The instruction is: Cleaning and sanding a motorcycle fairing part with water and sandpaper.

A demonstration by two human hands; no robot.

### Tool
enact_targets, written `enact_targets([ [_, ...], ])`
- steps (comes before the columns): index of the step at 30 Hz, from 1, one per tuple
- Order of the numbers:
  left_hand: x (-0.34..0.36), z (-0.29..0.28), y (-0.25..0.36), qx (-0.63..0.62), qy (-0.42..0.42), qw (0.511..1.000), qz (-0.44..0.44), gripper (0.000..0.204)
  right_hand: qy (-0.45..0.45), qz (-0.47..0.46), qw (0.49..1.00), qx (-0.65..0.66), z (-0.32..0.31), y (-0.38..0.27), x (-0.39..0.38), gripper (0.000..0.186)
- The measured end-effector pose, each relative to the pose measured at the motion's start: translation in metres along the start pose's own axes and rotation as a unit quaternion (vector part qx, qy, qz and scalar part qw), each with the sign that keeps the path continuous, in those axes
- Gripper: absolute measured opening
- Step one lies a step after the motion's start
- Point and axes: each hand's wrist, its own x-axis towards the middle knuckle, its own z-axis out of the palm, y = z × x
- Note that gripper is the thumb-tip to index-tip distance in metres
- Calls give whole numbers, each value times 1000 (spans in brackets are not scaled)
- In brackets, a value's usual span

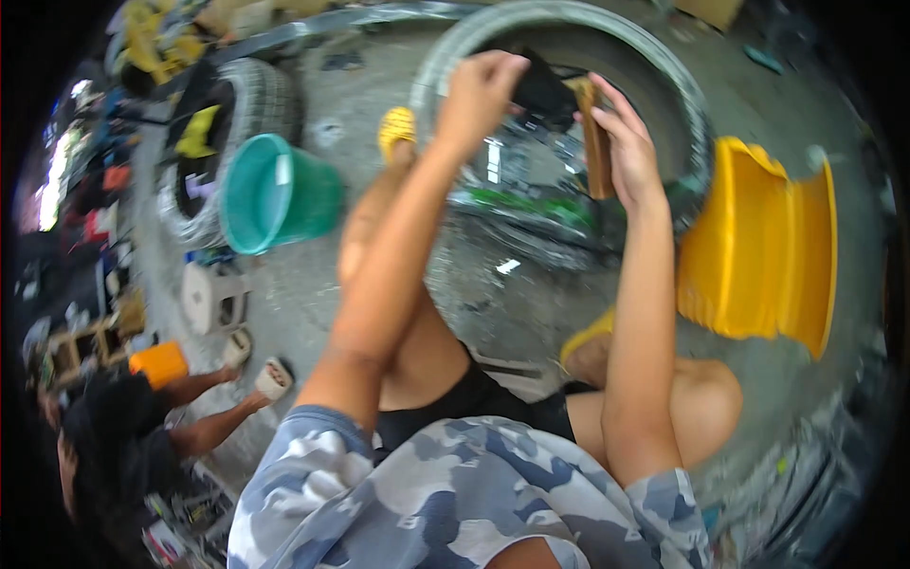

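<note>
My left hand [477,102] is raised over a big tire [433,71] lying in front of me, its fingers closed on the edge of a black object [544,93] whose kind I cannot make out. To its right, my right hand [626,150] grips an upright flat brown piece [596,142] that looks like wood. The top of the brown piece is close to the black object; whether they touch I cannot tell. Below both hands, shiny dark and clear pieces with green strips [531,203] lie within and across the tire's near side.
A teal bucket [313,196] stands left, beside another tire [270,104]. A curved yellow plastic piece [749,247] stands at right. A pale stool [210,298] is left, near a seated person [123,417] with sandals. Grey sheeting [806,493] lies at lower right.
</note>
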Motion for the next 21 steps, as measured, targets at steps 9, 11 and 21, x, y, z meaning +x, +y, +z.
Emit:
enact_targets([
  [9, -36, 46, -20, -29, -226, 969, -100, 27, 80, -171, 965, -185, -29, -22, -63, 42],
  [11, -43, 50, -21, -69, -244, 962, -96, 30, 121, -191, 926, -302, -20, -19, -72, 40],
  [21, -47, 52, -5, -164, -329, 924, -102, 46, 120, -306, 819, -471, -3, -3, -83, 34],
])
